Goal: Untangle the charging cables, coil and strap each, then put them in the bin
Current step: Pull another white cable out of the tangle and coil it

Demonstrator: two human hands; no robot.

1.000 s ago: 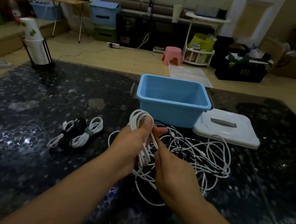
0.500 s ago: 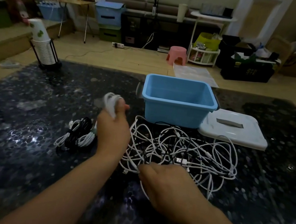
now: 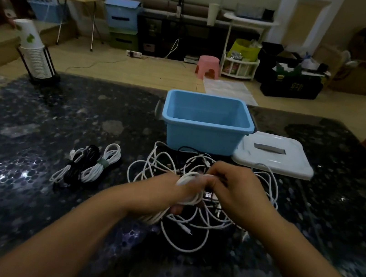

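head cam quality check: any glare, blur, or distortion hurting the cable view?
Head view: dim overall; glare patch on the glossy table left of the coiled bundles. Motion blur smears the white coil where left hand and right hand meet. Wide-angle bending at the edges; blue bin sharp.

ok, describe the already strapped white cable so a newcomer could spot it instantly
Start at the blue bin in the middle of the dark table, then look left and nearer the person. Three coiled cables lie side by side; the strapped white cable is the rightmost, next to a black coil, and alone shows a grey-green strap.
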